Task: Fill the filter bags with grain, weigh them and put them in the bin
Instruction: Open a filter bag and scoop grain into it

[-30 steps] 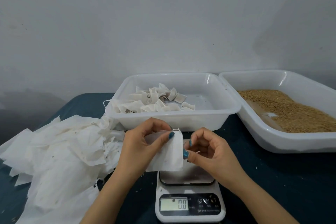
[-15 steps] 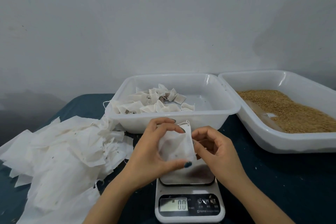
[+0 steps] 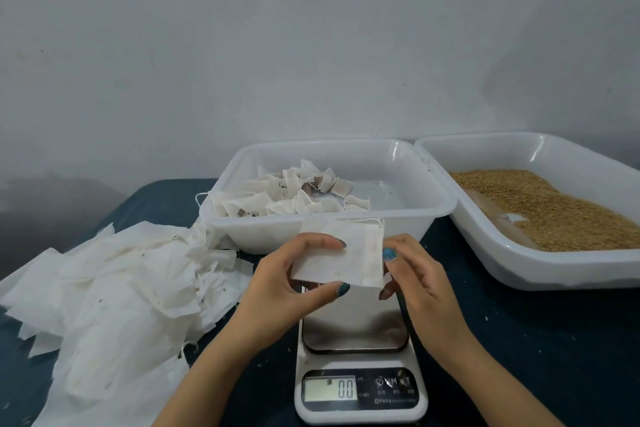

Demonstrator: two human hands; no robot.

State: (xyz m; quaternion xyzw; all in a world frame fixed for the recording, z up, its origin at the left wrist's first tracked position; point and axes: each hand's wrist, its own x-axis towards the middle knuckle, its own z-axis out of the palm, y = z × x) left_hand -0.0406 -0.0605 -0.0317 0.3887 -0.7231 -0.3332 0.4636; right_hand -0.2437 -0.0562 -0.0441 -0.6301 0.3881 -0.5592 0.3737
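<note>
A heap of empty bags (image 3: 114,291) lay on the left of the table (image 3: 526,343). The left hand (image 3: 277,295) pinched a flat bag (image 3: 341,255) between thumb and fingers, in the air over the scale (image 3: 360,388), which read 0.0, and just in front of the bin (image 3: 412,218) of filled bags (image 3: 294,198); the right hand (image 3: 419,284) pinched the bag's right edge. Farther right sat the tray (image 3: 519,267) of grain (image 3: 554,208).

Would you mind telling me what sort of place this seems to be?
Probably a small hand-packing station, though I cannot tell whether home or workshop: a digital scale, a tray of loose grain, and a bin of filled bags beside a pile of empty filter bags.
</note>
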